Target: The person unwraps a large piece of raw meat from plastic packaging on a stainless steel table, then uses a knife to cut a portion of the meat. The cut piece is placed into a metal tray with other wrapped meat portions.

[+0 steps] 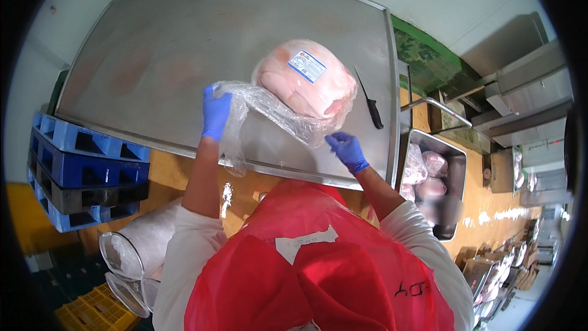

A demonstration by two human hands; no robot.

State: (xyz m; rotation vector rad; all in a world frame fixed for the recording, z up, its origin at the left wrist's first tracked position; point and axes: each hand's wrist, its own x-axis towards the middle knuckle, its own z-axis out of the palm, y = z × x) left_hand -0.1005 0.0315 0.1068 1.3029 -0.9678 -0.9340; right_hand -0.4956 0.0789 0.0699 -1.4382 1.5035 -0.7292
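A large pale-pink cut of meat [293, 89] with a blue-and-white label [306, 66] lies on the steel table [177, 37], partly covered by a clear plastic bag [278, 113]. In a blue glove, my left hand [216, 112] is closed on the bag's loose left end, which hangs over the table's front edge. My right hand [348, 152], also gloved in blue, has its fingers drawn together at the bag's edge, just in front of the meat. A knife [369, 101] with a black handle rests on the table to the meat's right, its blade pointing away from me.
Stacked blue and grey pallets [92, 159] stand left of the table. Below them are a plastic-lined wire hoop stand [131, 251] and a yellow crate [98, 309]. At right, a steel tub [453, 159] holds several bagged pieces of meat, beside a metal cart handle [438, 104].
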